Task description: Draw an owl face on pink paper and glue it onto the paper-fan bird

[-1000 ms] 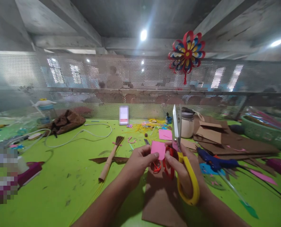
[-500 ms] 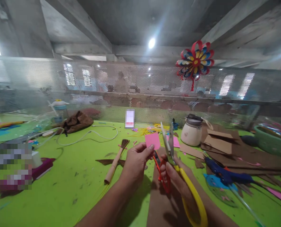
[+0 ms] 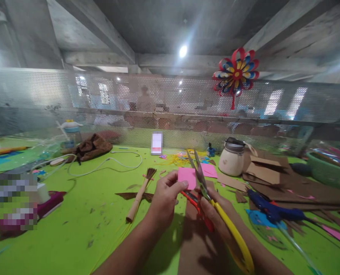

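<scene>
- The left fingers (image 3: pixel 183 185) pinch pink paper (image 3: pixel 186 175).
- The right fingers (image 3: pixel 209 209) grip scissors (image 3: pixel 203 188), blades parted near the paper.
- Beyond the right fingers: jar (image 3: pixel 231 159).

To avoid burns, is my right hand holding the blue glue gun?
No, the right hand holds scissors; the blue glue gun lies farther right.

Legible text: none that I can make out in the head view. Phone (image 3: pixel 156 143): lit screen, pale with a reddish band low down; any lettering is too blurred for me to read. Jar (image 3: pixel 231 159): one faint mark on its side, shape unclear. Bottle (image 3: pixel 210 152) and cup (image 3: pixel 70 143): too small and soft for me to read anything.
</scene>
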`<state>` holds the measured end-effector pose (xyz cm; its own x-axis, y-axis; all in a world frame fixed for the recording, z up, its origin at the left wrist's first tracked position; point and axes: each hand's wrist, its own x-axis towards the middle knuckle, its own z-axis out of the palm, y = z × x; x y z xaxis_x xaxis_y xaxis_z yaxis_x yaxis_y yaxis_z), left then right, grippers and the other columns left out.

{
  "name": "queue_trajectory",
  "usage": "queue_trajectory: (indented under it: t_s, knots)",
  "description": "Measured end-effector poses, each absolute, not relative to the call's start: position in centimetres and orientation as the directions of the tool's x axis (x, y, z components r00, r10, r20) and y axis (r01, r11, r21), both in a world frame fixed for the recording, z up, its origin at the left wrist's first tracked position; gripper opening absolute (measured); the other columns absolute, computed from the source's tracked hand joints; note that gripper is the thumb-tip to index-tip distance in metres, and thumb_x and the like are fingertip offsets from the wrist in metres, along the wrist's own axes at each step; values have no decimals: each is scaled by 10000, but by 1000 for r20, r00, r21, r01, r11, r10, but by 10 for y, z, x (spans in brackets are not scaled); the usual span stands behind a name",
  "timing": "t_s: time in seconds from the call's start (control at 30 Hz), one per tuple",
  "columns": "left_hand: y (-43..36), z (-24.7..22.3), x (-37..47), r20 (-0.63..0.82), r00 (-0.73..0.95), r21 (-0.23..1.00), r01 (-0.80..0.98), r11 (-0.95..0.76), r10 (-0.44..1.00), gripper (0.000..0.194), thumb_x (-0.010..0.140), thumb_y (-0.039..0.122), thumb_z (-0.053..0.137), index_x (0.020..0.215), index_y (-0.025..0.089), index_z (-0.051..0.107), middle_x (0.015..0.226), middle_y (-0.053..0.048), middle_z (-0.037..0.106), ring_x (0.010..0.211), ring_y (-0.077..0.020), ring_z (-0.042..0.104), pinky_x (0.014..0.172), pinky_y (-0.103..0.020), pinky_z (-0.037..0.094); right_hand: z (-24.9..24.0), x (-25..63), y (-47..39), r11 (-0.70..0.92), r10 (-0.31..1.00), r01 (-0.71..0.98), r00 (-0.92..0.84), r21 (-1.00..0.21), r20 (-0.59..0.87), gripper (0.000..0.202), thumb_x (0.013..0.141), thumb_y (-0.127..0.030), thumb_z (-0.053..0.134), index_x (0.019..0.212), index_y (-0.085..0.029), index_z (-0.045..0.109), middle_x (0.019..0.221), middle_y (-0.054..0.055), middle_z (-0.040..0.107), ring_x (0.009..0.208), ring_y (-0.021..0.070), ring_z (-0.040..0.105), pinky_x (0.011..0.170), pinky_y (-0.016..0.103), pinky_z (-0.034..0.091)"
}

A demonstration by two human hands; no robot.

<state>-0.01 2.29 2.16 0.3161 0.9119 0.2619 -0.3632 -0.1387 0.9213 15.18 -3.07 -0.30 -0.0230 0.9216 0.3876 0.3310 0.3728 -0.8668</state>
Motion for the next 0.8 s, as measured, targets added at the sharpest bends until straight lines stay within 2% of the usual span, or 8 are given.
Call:
queue_trajectory:
  t_s: [0.13,0.33,0.6,0.8]
  knots:
    - [26,21,-4,340,344,911,-352,-215,876,224,709,182,644,912,150,735,880,-78,702,829,-203,589,806,-314,432,-4,145,-35,350,927,264,43,-899,374,517,847,-585,546,1167,-190,641,865,64,677,711,191,577,635,308,463]
    - [27,25,-6,356,308,903,-357,-240,882,201,680,166,616,839,156,738,830,-56,684,814,-193,575,769,-287,418,-2,144,-38,358,927,265,9,-895,374,402,840,-565,562,1016,-209,627,677,6,555,578,139,491,515,251,391]
    - [28,26,-9,370,342,907,-333,-257,864,195,696,176,611,845,168,738,826,-58,673,809,-181,557,729,-274,416,-2,145,-38,380,919,219,18,-898,394,411,791,-555,614,1027,-220,640,671,10,545,584,160,519,504,262,403]
    - [29,24,-11,362,339,922,-268,-279,869,202,687,200,612,855,167,720,814,-49,618,749,-170,523,615,-253,408,-1,147,-39,383,921,221,-21,-897,388,413,802,-557,598,1055,-233,639,649,9,566,590,173,538,509,270,421]
